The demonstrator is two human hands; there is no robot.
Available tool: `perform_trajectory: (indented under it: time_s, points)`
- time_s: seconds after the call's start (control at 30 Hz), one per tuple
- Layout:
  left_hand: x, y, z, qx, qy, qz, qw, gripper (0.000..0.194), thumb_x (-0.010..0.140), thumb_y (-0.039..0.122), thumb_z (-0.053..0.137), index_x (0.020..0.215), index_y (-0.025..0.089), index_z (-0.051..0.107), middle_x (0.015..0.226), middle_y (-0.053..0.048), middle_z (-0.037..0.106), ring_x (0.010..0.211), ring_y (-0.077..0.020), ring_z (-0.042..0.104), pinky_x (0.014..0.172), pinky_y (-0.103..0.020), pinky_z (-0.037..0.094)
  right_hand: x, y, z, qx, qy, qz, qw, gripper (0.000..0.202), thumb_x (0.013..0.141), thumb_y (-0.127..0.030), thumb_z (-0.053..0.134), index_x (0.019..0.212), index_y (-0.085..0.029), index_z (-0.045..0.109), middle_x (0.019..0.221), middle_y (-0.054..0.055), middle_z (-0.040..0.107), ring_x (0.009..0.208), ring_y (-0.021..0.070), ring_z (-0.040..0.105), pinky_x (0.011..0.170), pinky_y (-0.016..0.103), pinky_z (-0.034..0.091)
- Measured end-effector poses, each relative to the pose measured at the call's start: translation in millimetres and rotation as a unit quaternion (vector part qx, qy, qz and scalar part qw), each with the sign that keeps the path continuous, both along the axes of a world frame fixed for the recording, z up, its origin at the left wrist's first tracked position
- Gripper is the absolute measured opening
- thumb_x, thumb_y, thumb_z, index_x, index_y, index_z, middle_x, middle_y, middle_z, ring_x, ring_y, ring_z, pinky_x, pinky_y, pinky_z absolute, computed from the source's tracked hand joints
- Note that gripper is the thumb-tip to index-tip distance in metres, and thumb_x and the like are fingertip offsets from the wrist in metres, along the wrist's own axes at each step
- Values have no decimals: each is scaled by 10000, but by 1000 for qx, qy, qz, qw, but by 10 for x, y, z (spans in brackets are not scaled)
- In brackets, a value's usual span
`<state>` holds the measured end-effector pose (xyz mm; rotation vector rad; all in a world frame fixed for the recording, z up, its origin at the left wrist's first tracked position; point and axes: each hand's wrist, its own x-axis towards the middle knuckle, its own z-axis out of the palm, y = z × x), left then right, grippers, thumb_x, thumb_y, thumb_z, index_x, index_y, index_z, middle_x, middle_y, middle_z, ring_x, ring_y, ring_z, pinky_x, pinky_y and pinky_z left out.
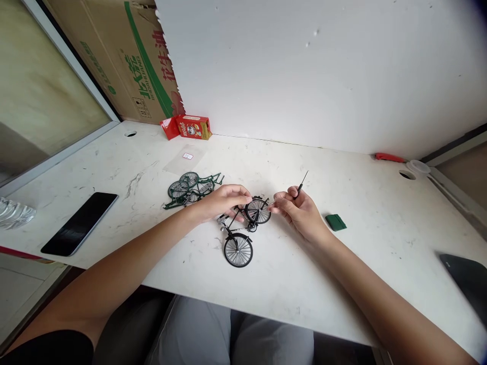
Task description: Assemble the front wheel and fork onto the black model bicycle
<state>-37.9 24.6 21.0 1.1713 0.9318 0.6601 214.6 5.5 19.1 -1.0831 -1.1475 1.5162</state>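
remotely i have the left hand [224,202] pinching the black model bicycle [249,227], likely to steady it, and the right hand [297,210] gripping a screwdriver [300,186] tip-outward, probably for clearance.

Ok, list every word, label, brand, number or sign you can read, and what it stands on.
"北大荒": green, on the brown cardboard box.
"BEIDAHUANG": green, same box.
"花生油": red, same box.
Too small or blurred to read:
Box's other green lettering and symbols.
Small red carton's print.
White paper label on the clear plastic sheet.
Pale mark on the flat black object, right edge.
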Motion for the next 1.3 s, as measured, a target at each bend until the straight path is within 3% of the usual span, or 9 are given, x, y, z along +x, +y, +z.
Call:
perform_trajectory:
  time_s: [0.13, 0.3, 0.4, 0.53, 0.7, 0.9, 1.3]
  points:
    - [55, -73, 42, 10, 12, -26, 1000, 435, 838, 514, 854, 1119, 187, 790, 1261, -129, 704, 1132, -247, 678, 798, -362, 681, -84, -62, 21, 26, -4, 1, 1000, 706, 758, -541, 916, 914, -287, 276, 904, -54, 629, 845, 178, 770, 917, 374, 634]
    - [115, -118, -10, 22, 21, -26, 999, 421, 802, 462, 900, 1085, 164, 808, 1147, -138, 779, 1082, -251, 727, 814, -367, 676, -149, -116, 32, 57, -17, 6, 998, 675, 799, -532, 884, 912, -288, 265, 884, -59, 621, 814, 161, 758, 863, 354, 632]
    - [124, -119, -39, 29, 27, -12, 999, 412, 804, 485, 892, 1033, 153, 808, 1147, -137, 778, 1013, -239, 744, 799, -370, 676, -141, -122, 37, 83, -23, 15, 996, 634, 840, -497, 857, 909, -291, 262, 897, -53, 615, 772, 157, 741, 736, 333, 630]
    - [118, -114, -14, 21, 35, 3, 999, 417, 804, 500, 890, 1020, 155, 802, 1152, -138, 779, 998, -235, 750, 786, -346, 664, -97, -116, 42, 114, -67, 36, 991, 571, 892, -488, 808, 909, -292, 272, 958, -30, 624, 671, 146, 691, 510, 289, 522]
    - [105, -113, -1, 19, 43, 0, 999, 414, 815, 495, 884, 1038, 155, 806, 1143, -142, 785, 985, -238, 756, 781, -340, 651, -72, -115, 45, 117, -90, 40, 988, 599, 887, -477, 822, 888, -286, 254, 980, -11, 695, 611, 120, 611, 571, 326, 534]
    - [88, -106, 1, 40, 42, 19, 998, 375, 832, 483, 871, 1018, 164, 809, 1179, -136, 771, 961, -225, 749, 781, -343, 652, -40, -89, 37, 116, -120, 41, 985, 595, 871, -503, 836, 852, -277, 285, 988, 32, 728, 683, 141, 589, 609, 333, 526]
    - [133, -120, -3, 43, 20, 52, 998, 325, 809, 428, 894, 947, 149, 799, 1043, -113, 774, 932, -209, 727, 777, -352, 649, -16, -81, 17, 119, -158, 78, 977, 600, 870, -583, 809, 810, -268, 301, 1021, 70, 767, 806, 192, 598, 704, 364, 512]
